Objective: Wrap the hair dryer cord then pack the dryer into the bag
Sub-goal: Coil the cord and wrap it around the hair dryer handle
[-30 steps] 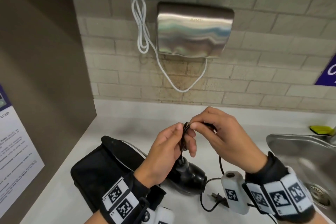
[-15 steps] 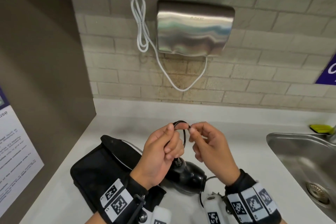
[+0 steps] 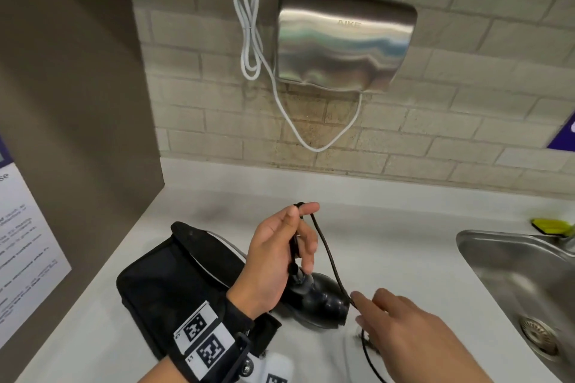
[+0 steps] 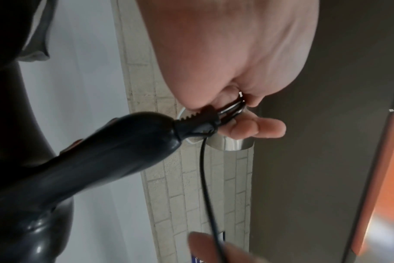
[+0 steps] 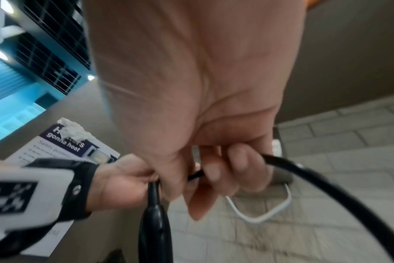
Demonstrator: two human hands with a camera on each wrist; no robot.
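Observation:
The black hair dryer (image 3: 317, 298) hangs by its handle over the white counter, next to the black bag (image 3: 161, 289) that lies flat on the left. My left hand (image 3: 298, 227) grips folded loops of the black cord (image 3: 326, 252) at the handle's end; the left wrist view shows the loops (image 4: 232, 108) pinched just above the dryer's handle (image 4: 112, 151). From there the cord slants down to my right hand (image 3: 364, 308), low on the right, whose fingers (image 5: 214, 170) are curled round it. More cord (image 3: 370, 357) trails below that hand.
A steel sink (image 3: 497, 258) lies at the right, with a yellow sponge (image 3: 549, 225) behind it. A steel hand dryer (image 3: 345, 40) and its white cable (image 3: 249, 40) hang on the brick wall. A brown side wall with a poster (image 3: 25, 242) bounds the left.
My right hand has left the left hand's fingertips and slid down and to the right along the cord, drawing out a long strand. The left hand keeps its grip on the loops.

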